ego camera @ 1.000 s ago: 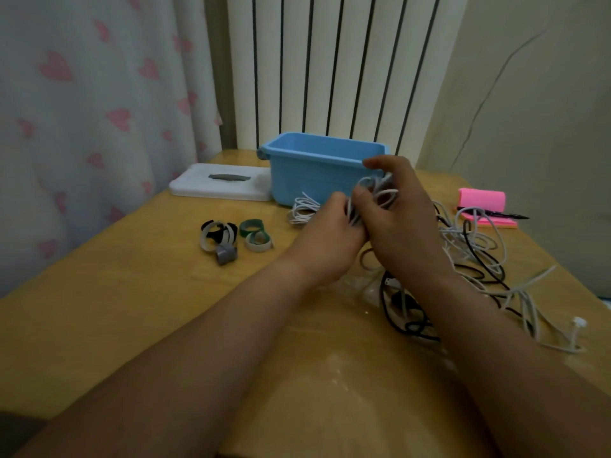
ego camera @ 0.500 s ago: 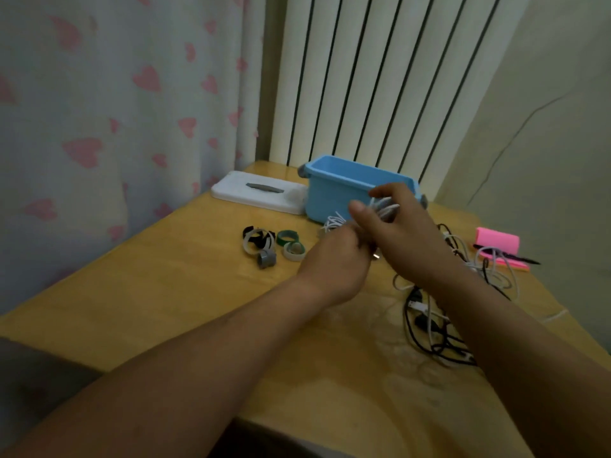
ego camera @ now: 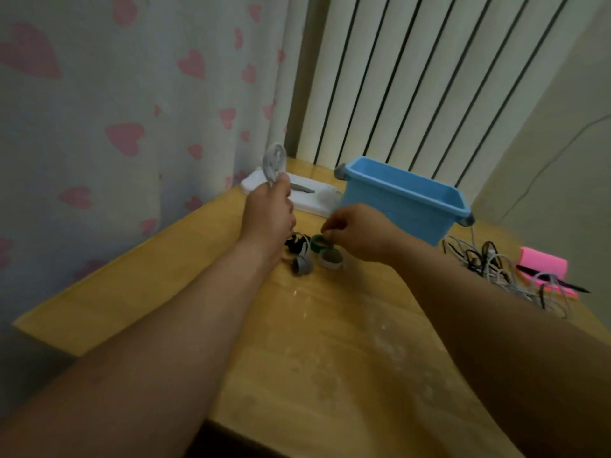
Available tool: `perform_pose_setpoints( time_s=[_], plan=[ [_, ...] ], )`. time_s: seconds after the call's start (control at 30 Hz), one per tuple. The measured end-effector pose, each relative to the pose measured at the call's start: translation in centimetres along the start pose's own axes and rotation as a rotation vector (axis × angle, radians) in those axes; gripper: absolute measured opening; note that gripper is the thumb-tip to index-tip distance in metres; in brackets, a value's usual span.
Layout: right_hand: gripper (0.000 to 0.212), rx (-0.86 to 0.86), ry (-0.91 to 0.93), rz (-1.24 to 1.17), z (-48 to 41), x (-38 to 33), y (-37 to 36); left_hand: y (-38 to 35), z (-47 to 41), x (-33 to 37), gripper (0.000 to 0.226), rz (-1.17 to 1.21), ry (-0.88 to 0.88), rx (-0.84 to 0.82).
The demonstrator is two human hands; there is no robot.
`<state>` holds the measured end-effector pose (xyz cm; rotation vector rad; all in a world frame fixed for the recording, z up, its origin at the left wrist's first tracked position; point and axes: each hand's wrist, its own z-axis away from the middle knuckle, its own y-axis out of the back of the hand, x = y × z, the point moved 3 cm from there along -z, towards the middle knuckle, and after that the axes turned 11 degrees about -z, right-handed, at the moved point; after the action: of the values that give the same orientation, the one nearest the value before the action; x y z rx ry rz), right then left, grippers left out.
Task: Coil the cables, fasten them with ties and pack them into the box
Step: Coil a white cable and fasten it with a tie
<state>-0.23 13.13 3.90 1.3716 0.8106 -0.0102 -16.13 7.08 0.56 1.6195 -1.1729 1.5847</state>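
My left hand (ego camera: 269, 211) grips a coiled white cable (ego camera: 274, 161), whose loops stick up above my fist, left of the blue box (ego camera: 401, 196). My right hand (ego camera: 358, 231) reaches down to a cluster of rolled ties on the table, its fingertips pinching a green tie (ego camera: 318, 242). Beside it lie a white-grey tie (ego camera: 330, 259), a grey tie (ego camera: 301, 266) and a black tie (ego camera: 295, 244). A tangle of loose white and black cables (ego camera: 502, 269) lies right of the box.
The box's white lid (ego camera: 307, 195) lies flat behind my left hand. A pink pad with a black pen (ego camera: 542, 267) sits at the table's right edge. A heart-print curtain hangs to the left, a striped radiator-like panel behind the wooden table (ego camera: 330, 342).
My hands have separated. The left carried the coiled white cable away to the left and up; the right dropped to the ties and pinched the green one. The view swung left.
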Motion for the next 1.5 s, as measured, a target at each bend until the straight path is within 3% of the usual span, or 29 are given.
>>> perform_pose_setpoints(
  time_s=[0.1,0.2,0.5,0.6,0.73,0.8,0.9,1.2,1.33,1.43,1.5],
  plan=[
    [0.023,-0.092,-0.072,0.171,-2.4,-0.3,-1.5,-0.4,0.0,0.0,0.034,-0.056,-0.024,-0.03],
    [0.019,-0.116,-0.103,0.192,-3.2,-0.5,-1.8,-0.4,-0.1,0.0,0.033,-0.064,-0.02,-0.04],
    [0.008,0.281,0.022,-0.582,4.0,2.6,3.9,-1.5,1.3,-0.2,0.021,-0.182,-0.1,-0.115],
    [0.013,0.324,0.037,-0.726,7.9,4.0,4.3,-4.3,3.7,0.2,0.018,-0.182,-0.079,-0.307],
    [0.013,0.328,0.106,-0.901,11.0,5.3,4.7,-8.6,6.0,0.9,0.044,-0.17,0.022,-0.57],
    [0.012,0.328,0.114,-0.904,11.4,6.0,5.0,-10.2,6.2,1.1,0.037,-0.068,0.074,-0.622],
    [0.015,0.303,0.086,-0.915,11.9,7.4,4.9,-12.3,6.0,1.5,0.016,-0.006,0.022,-0.594],
    [0.017,0.279,-0.065,-1.134,12.6,9.2,3.6,-14.7,7.0,-0.1,0.013,-0.301,-0.154,-0.5],
    [0.011,0.429,-0.11,-1.259,12.4,9.3,4.0,-14.3,6.4,-0.5,0.021,-0.271,-0.116,-0.461],
    [0.011,0.571,-0.047,-1.171,12.8,9.0,5.3,-13.8,5.7,-1.2,0.026,-0.324,-0.042,-0.414],
    [0.012,0.51,0.079,-1.117,13.4,7.8,5.3,-13.6,5.7,-1.2,0.027,-0.462,-0.108,-0.446]
  ],
)
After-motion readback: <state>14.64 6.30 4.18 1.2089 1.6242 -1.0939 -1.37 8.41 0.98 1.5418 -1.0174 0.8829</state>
